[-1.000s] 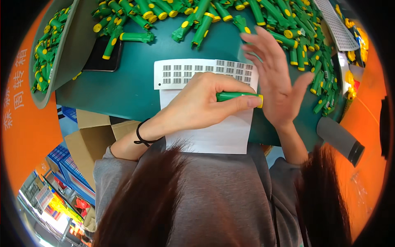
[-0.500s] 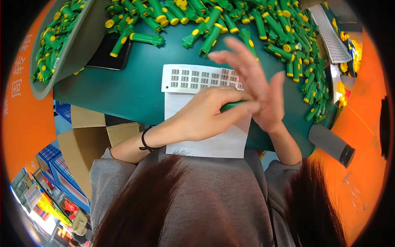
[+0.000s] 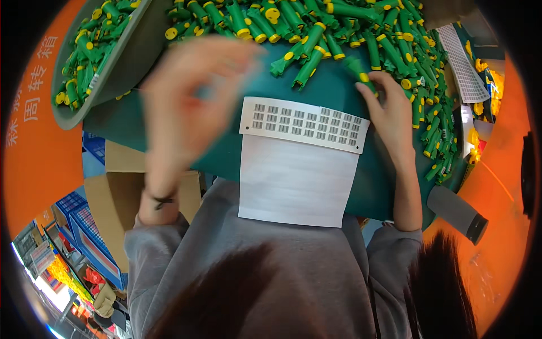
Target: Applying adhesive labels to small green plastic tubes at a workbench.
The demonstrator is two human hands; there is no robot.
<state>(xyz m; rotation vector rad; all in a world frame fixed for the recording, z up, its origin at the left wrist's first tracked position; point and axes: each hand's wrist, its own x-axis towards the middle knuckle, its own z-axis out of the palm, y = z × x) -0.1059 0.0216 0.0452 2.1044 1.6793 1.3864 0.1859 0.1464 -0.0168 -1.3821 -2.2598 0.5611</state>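
My left hand [image 3: 189,101] is raised at the left over the table, beside the grey bin [image 3: 127,62]. Motion smears its fingers, so I cannot make out whether anything is in them. At the near edge of the pile, my right hand [image 3: 391,107] has its thumb and fingers closed around the end of a green plastic tube with a yellow cap [image 3: 358,71]. Between my hands lies a white sheet [image 3: 299,181]. A strip of small printed labels [image 3: 305,124] crosses its top.
Many green tubes with yellow ends [image 3: 389,48] are heaped along the far and right sides of the green table [image 3: 226,152]. More fill the grey bin. A grey cylinder [image 3: 456,212] stands at the right, and an open cardboard box [image 3: 121,198] sits below left.
My hands have parted. The left swung up and left, and the green piece it held is no longer visible. The right moved to the pile and took hold of a tube.
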